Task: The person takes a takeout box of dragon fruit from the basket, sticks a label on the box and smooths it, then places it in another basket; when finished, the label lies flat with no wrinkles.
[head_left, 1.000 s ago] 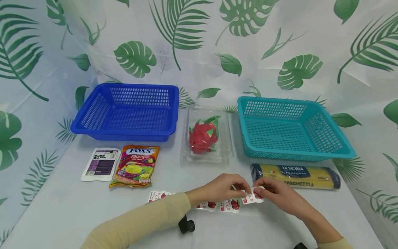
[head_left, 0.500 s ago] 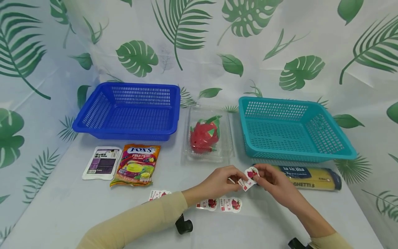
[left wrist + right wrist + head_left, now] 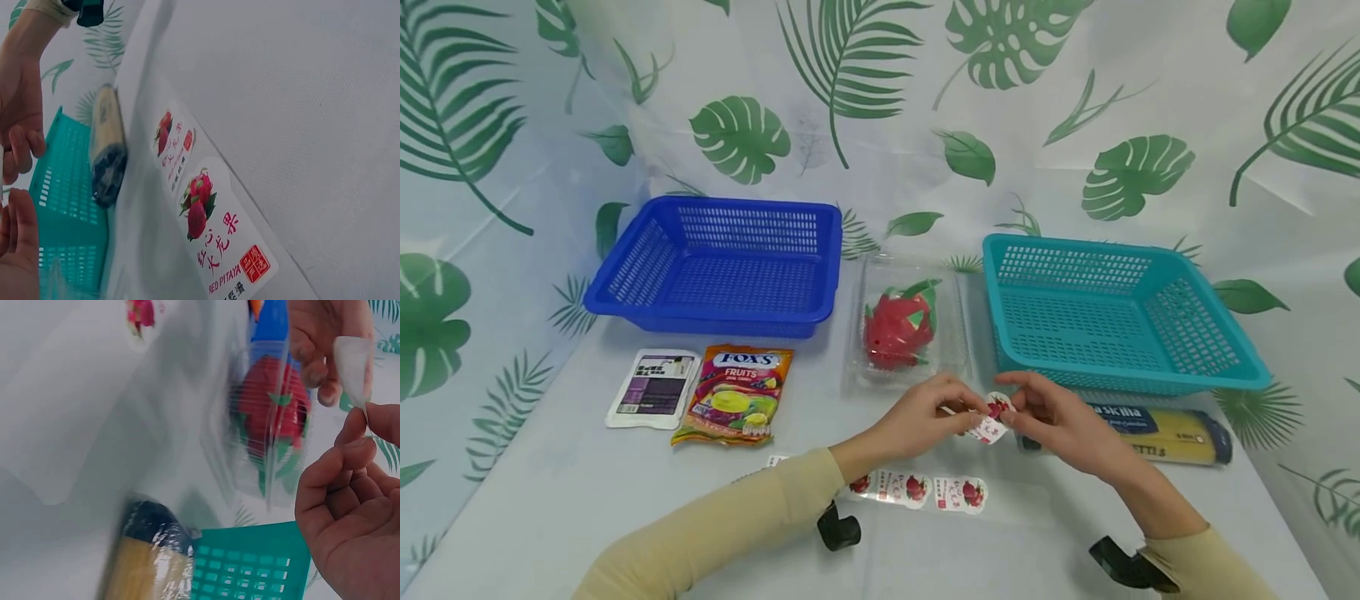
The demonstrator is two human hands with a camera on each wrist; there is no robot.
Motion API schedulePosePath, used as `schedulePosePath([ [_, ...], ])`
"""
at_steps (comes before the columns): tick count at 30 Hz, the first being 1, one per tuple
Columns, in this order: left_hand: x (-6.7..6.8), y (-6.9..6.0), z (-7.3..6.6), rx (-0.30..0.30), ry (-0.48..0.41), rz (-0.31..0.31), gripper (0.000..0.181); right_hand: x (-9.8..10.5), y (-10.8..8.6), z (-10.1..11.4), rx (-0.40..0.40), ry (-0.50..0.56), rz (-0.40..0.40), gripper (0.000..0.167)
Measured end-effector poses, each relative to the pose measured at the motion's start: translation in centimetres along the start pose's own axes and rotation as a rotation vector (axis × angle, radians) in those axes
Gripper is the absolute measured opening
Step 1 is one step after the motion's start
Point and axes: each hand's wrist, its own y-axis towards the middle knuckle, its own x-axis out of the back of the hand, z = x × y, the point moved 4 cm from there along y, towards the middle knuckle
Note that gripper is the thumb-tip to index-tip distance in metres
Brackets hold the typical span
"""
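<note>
1. A loose sticker (image 3: 988, 428) is held up between the two hands, above the table (image 3: 917, 554) and clear of the backing strip (image 3: 1026, 502).
2. By the right hand (image 3: 1067, 425) one end is pinched between thumb and forefinger, with almost no gap left; the other fingers are loosely bent.
3. By the left hand (image 3: 928, 417) the opposite end appears to be held between thumb and curled fingers, though that contact is partly hidden.
4. The step in hand is judged to be the handling of one label taken singly. For the next move, a light grip at the edges seems called for, with the glued face kept off the skin and the sheet from folding.
5. The sticker is thin and white, printed with red fruit, and is shown bent in the right wrist view. More of its kind are carried in a row on the glossy backing strip, each with a contour cut round the fruit picture.
6. Beyond the hands, a red and green dragon fruit (image 3: 898, 329) is enclosed in a ribbed, clear plastic box (image 3: 952, 312).
7. To the right, spaghetti (image 3: 1180, 437) in crinkled, shiny film is laid before a teal basket (image 3: 1067, 321) of perforated plastic.
</note>
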Motion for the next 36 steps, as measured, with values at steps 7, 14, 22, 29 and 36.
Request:
schedulePosePath([
  [7, -0.1, 0.2, -0.1, 0.014, 0.001, -0.013, 0.018, 0.2, 0.8, 0.6, 0.013, -0.011, -0.031, 0.046],
  [14, 0.8, 0.8, -0.5, 0.021, -0.027, -0.161, 0.024, 0.5, 1.5, 0.9, -0.073, -0.077, -0.166, 0.051],
  [22, 1.4, 1.2, -0.9, 0.037, -0.024, -0.213, 0.035, 0.3, 2.4, 1.3, -0.089, -0.063, -0.212, 0.045],
  [29, 2.8, 1.8, -1.2, 0.053, -0.059, -0.336, 0.028, 0.4, 3.5, 1.7, -0.081, -0.085, -0.279, 0.047],
  [36, 5.0, 2.5, -1.5, 0.029, 0.028, -0.423, 0.027, 0.2, 4.4, 2.5, 0.008, -0.091, -0.382, 0.041],
])
